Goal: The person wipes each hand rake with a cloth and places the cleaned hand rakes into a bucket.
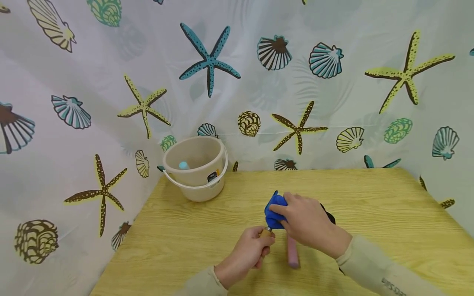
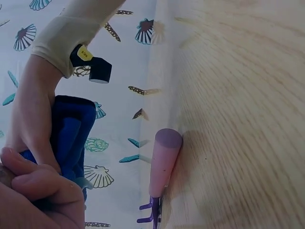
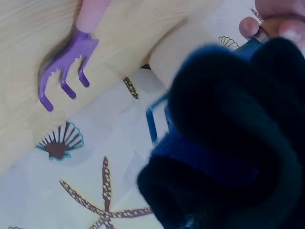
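Observation:
My left hand (image 1: 244,253) grips the wooden handle (image 1: 266,233) of a small hand rake, near the front middle of the table. Blue cloth (image 1: 274,217) is wrapped over the rake's metal head, and my right hand (image 1: 309,222) holds it there with bent fingers. Bent blue tines (image 3: 151,121) stick out past the cloth in the right wrist view; the rest of the head is hidden. A second hand rake lies on the table just right of my left hand, with a pink handle (image 1: 292,251) and purple tines (image 3: 66,71).
A beige bucket (image 1: 192,179) with a white handle stands at the back left of the table (image 1: 370,205). Inside it shows a light-blue top (image 1: 183,165) of some item. A curtain (image 1: 259,90) printed with shells and starfish hangs behind and at both sides.

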Demonstrator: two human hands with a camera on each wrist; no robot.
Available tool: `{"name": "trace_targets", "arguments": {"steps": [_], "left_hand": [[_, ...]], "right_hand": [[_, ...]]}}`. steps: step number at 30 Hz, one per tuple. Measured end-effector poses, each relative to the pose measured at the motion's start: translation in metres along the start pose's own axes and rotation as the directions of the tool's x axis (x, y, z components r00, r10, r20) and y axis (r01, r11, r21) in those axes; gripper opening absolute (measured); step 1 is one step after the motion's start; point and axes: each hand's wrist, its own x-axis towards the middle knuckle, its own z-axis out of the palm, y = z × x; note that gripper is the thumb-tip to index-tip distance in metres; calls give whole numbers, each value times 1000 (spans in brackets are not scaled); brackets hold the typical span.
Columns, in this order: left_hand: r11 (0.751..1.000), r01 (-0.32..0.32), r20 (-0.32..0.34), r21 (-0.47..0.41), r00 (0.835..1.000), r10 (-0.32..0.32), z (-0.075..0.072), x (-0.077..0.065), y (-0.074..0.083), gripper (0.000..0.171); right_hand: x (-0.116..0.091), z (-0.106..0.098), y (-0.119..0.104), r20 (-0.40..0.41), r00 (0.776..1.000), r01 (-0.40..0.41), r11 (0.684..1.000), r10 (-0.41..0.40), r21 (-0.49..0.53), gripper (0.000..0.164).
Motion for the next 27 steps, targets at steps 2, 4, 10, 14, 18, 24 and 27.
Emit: {"name": "trace_targets", "arguments": {"steps": [2,4,10,14,18,24,27], "left_hand": [[1000,-5,-10,-15,1000,5,-2,1,0,9],[1000,-6,-15,-25,1000,6,-4,2,-1,9],[1000,-8,-8,-16,1000,8,-2,2,1,8],[1000,-5,22,-22,1000,6,2,0,1,9],[999,6,34,-37,999,-5,4,-1,-1,10],[995,22,62,-98,998,-16,5,-2,-4,10],[993,9,33,-119,999,-5,4,1,-3,13]], "right_hand": [[-3,-3,0,37,999,-2,1000,2,-7,34],[-6,-7,1,71,997,-11,1000,11,-9,33],[-7,-9,1,58,998,-11,1000,11,1,32],[-2,-5,-4,-28,999,15,1000,-15,-15,32],[3,1,-6,-101,994,29,999,-31,-24,33],[2,3,-7,-91,994,47,997,-52,-55,33],[-5,-2,-3,-34,999,35,998,-37,-47,35]]}}
